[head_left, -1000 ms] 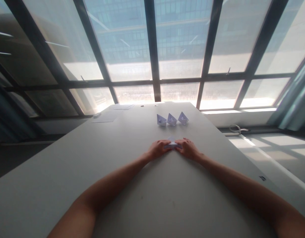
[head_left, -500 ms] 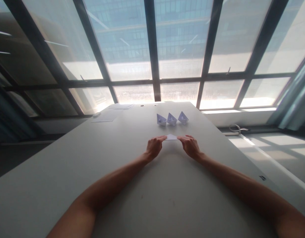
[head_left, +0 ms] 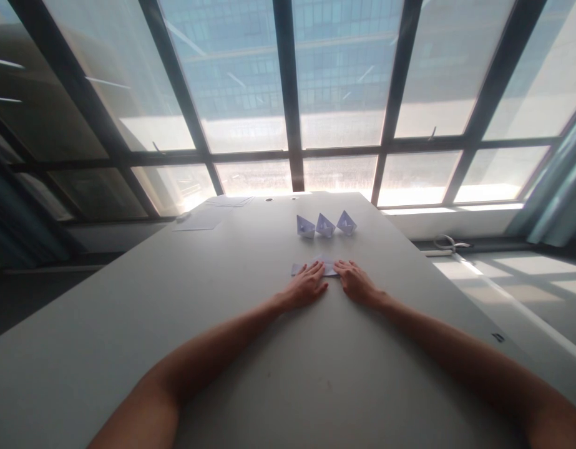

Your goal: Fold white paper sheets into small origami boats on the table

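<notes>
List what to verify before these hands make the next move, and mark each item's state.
1. Left hand on the folded paper: ok.
2. Right hand on its right end: ok.
3. Folded paper resting on the table: ok.
4. Three paper boats apart from both hands: ok, beyond them.
5. Loose sheets out of the way: ok, far left.
6. Creases sharp: cannot tell, partly covered and too small.

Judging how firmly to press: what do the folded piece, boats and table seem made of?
Folded piece: paper, white and matte, going by its thin, straight edges. Boats: seemingly paper too, with sharp creases and pointed peaks. Table: smooth and pale, perhaps laminate; its plain surface doesn't settle it.
</notes>
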Motion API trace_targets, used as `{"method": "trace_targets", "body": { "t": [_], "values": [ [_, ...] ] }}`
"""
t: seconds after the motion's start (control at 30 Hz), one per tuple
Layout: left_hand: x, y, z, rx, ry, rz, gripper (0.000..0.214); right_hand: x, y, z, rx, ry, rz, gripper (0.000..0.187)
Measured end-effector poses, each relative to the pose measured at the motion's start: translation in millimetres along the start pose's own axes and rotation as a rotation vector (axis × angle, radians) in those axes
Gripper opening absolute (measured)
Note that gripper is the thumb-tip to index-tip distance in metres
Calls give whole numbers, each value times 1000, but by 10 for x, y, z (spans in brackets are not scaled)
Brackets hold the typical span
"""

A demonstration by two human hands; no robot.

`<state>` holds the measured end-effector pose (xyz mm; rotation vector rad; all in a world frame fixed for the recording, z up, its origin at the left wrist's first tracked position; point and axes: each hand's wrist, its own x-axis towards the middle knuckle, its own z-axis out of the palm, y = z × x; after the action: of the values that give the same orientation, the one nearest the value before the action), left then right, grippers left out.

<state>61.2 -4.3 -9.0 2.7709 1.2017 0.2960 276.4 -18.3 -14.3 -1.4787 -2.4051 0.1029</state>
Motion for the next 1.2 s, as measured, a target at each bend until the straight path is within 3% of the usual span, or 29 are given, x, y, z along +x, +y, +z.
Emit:
{"method": "trace_targets", "body": {
  "t": [0.27, 1.2],
  "values": [
    [9, 46, 32, -75, -37, 12, 64, -20, -186, 94, 99, -79, -92, 61],
    [38, -25, 98, -35, -56, -37, 71, -3, -148, 128, 46, -105, -18, 61]
  ]
}}
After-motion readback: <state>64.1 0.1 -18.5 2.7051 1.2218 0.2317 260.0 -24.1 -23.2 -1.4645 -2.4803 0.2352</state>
